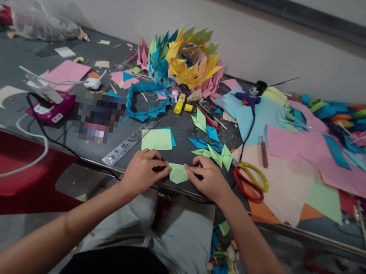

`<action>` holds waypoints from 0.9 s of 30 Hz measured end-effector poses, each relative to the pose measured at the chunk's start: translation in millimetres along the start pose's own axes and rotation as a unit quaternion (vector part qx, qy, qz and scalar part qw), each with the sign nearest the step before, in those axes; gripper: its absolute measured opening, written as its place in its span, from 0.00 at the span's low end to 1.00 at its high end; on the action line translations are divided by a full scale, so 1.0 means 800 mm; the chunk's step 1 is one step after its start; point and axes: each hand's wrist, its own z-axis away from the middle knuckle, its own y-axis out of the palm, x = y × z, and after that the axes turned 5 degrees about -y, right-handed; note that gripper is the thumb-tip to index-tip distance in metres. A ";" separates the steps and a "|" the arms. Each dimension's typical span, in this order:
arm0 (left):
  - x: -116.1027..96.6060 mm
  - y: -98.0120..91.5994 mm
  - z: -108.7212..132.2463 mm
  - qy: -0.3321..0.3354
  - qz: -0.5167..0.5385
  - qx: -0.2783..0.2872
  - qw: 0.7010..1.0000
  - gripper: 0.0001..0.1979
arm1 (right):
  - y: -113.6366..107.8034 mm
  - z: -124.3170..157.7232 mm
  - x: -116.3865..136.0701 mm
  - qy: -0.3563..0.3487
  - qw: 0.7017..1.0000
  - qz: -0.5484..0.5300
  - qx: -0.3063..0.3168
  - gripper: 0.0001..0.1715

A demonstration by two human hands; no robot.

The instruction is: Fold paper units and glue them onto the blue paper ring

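Note:
A partly folded piece of light green paper lies at the table's front edge, between my two hands. My left hand pinches its left corner with thumb and forefinger. At the right corner, my right hand grips it the same way. Just beyond sits a stack of green paper sheets with a blue one peeking out. Folded green paper pieces rest past my right hand, with blue folded ones among them. A clear plastic ruler lies left of the stack.
Scissors with red and yellow handles lie right of my hands. Farther back are a yellow glue stick, a blue folded-paper ring, a glue gun and colourful paper rings. A purple power strip stands left; a red chair is below.

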 end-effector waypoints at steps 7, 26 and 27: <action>0.003 -0.003 -0.003 0.063 -0.010 -0.002 0.998 0.09 | 0.001 0.003 -0.001 0.031 0.998 -0.046 -0.013 0.18; -0.031 -0.001 0.041 0.179 -0.079 0.027 0.980 0.07 | 0.011 0.037 0.032 -0.050 0.998 0.021 0.028 0.15; -0.031 0.000 0.038 0.176 -0.074 0.028 0.981 0.07 | 0.012 0.036 0.031 -0.049 0.998 0.019 0.023 0.14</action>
